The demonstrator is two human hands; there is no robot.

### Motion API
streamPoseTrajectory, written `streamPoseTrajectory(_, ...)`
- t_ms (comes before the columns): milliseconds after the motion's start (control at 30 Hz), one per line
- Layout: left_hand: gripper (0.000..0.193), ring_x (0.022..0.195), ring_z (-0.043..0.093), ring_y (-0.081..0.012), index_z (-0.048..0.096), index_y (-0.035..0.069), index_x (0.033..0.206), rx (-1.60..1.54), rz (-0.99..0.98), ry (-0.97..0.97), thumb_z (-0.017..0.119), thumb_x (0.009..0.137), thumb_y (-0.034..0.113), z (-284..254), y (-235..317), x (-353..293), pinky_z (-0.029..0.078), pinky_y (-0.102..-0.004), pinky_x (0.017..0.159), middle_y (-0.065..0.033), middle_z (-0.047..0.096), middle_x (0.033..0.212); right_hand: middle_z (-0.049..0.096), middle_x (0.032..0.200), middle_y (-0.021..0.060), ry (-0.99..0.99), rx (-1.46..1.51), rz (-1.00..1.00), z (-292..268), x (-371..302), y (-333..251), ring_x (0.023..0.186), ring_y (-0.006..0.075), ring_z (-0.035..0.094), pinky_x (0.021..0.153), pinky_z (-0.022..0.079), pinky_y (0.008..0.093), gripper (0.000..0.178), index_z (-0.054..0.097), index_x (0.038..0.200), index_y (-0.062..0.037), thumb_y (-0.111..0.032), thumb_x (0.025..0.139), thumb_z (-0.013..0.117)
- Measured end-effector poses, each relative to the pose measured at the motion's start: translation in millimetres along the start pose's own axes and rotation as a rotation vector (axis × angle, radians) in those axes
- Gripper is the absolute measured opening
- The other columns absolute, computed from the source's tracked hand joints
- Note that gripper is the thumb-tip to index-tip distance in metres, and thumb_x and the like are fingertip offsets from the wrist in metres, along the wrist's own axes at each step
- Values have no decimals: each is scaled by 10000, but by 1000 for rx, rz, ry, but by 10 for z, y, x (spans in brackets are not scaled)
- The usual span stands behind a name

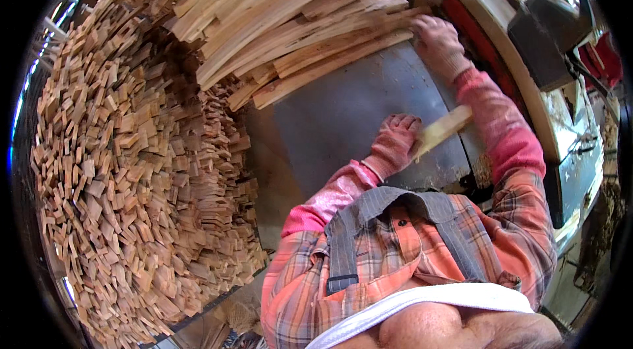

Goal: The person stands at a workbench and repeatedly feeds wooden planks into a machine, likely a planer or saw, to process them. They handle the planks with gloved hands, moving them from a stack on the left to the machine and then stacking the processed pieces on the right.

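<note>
My left hand (397,140), in a pinkish knit glove, is closed against a short pale wooden strip (443,131) above the grey metal table (359,101). The strip's far end runs up to my right sleeve. Farther off, my right hand (440,45), gloved the same way, has its fingers curled over the right end of a long wooden board (336,66) at the near edge of a stack. Its fingertips are slightly blurred. Several layers of long, slightly bowed boards (277,9) lie across the far part of the table.
A tall pile of small cut wood pieces (125,177) fills the left side. Along the right runs a machine with a red strip (471,26) and a pale wooden rail (527,85). A dark jug-like container (550,29) with a handle stands on it. Sawdust (482,169) lies beside the table's right edge.
</note>
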State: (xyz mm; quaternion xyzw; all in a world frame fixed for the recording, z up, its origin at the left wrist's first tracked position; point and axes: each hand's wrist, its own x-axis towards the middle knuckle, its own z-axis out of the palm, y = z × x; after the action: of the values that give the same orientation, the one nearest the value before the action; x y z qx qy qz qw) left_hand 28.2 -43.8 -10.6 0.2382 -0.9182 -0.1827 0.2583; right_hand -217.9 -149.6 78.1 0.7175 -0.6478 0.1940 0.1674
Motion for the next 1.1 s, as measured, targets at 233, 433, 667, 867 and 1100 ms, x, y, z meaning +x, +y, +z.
streamPoseTrajectory(233,428,1179,634,-398,642,10,1283,-46,-228,426,716,872,103,-736,-334,-691,499,-478,1025,-192,672,1274,564,1429,96,-126,-296,-142,126,1653,122,1319,299,544,1066,465,423,659,523,1454,-106,-39,808,636)
streamPoseTrajectory(433,354,1168,655,-366,689,58,1270,188,-767,659,702,923,127,-1155,-731,-1812,500,-447,1055,-186,697,1240,672,1276,117,-458,-421,-30,348,2063,150,1205,308,640,995,508,421,481,613,1327,-106,-85,847,641)
streamPoseTrajectory(667,330,1241,636,-260,663,10,1326,-63,-969,812,640,1004,79,-1205,-839,-2089,473,-368,1101,-137,673,1324,740,1020,135,-437,-268,-256,-75,996,-447,1023,324,718,869,558,428,219,734,981,-99,-127,769,688)
streamPoseTrajectory(867,349,1279,610,-247,652,22,1355,-141,-900,801,628,1028,144,-1477,-1211,-1778,455,-361,1131,-125,671,1354,730,1094,108,-915,-46,-309,-285,-249,-1143,1089,299,697,947,527,473,396,743,1110,-113,-274,750,784)
streamPoseTrajectory(1100,347,1214,634,-244,680,-4,1278,-323,-937,1055,651,1030,237,-2605,-2125,-1074,505,-381,1067,-139,677,1349,708,1058,102,-341,366,-74,12,-1090,-1226,1078,331,663,989,496,475,414,739,1027,-98,-443,800,773)
